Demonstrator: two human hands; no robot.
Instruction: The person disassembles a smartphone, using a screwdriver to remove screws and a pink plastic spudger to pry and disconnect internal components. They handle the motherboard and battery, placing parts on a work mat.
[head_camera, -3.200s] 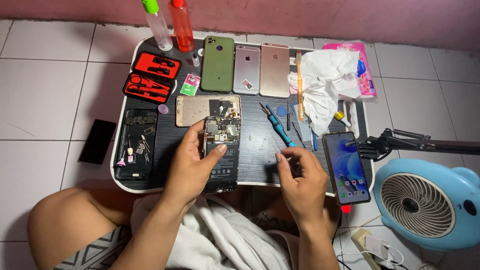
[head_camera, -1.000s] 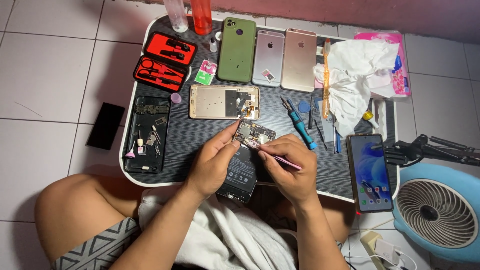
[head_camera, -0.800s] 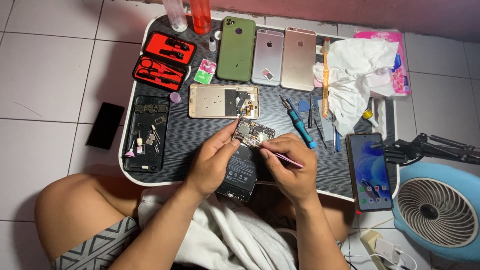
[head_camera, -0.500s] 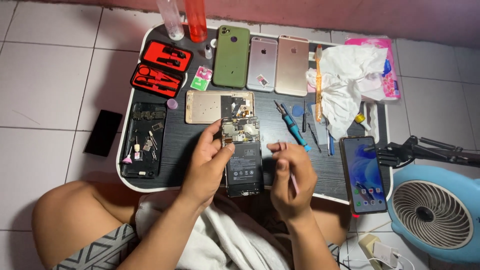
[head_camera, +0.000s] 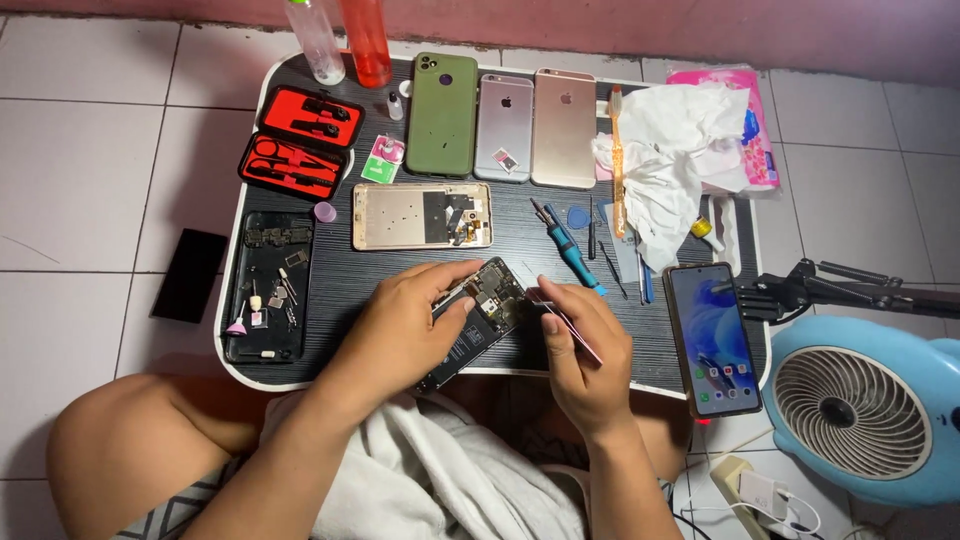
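Right now the left hand (head_camera: 415, 325) wraps around an opened phone (head_camera: 478, 318) with its back cover off, fingers curled under the lower body and the thumb laid along the near edge, holding it tilted just above the front edge of the black lap table (head_camera: 330, 270). The right hand (head_camera: 585, 350) pinches a thin pink-handled tool (head_camera: 570, 325) between thumb and fingertips, its tip at the exposed board near the top of the phone; whether the tip is actually touching a part is hard to tell, since the tip is small and the right thumb partly covers it. To work here well, the holding hand should keep the phone braced and steady, while the tool hand rests its heel against the table or the other hand so the tip moves in small, controlled strokes and does not slip across the board. Beyond the hands lies a gold phone frame (head_camera: 422, 215), and a teal-handled screwdriver (head_camera: 570, 250) lies just right of it, within easy reach. A lit phone (head_camera: 712, 338) lies at the table's right edge, well apart from the work.
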